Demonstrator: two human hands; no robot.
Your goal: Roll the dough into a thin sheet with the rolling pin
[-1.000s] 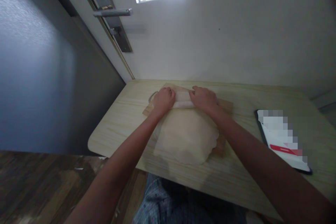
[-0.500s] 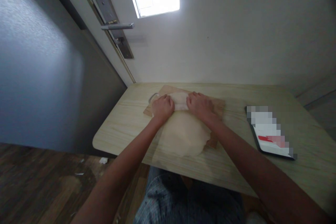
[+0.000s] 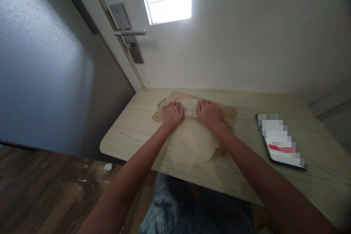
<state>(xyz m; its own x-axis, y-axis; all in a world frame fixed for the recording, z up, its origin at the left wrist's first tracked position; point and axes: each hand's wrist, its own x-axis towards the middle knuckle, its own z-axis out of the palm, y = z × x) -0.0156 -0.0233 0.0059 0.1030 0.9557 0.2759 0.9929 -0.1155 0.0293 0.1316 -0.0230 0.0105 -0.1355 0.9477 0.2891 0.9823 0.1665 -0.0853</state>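
Observation:
A thin, pale sheet that looks like rolled-out dough (image 3: 192, 142) lies over a wooden cutting board (image 3: 227, 111) and spreads toward the table's near edge. Across the board runs a whitish roll (image 3: 190, 112); whether it is a rolling pin or the dough rolled up, I cannot tell. My left hand (image 3: 172, 113) is closed over its left end, knuckles up. On the right end, my right hand (image 3: 210, 112) is curled in the same way. The palms hide both ends of the roll.
The light wooden table (image 3: 123, 131) stands against a white door with a metal handle (image 3: 130, 33) and a small window. A phone (image 3: 282, 142), its screen blurred, lies to the right. Paper scraps (image 3: 108, 167) litter the floor at left.
The view has shifted slightly, so the door and table sit a little lower and to the right. Both hands keep their closed grip, with hardly any movement on the board.

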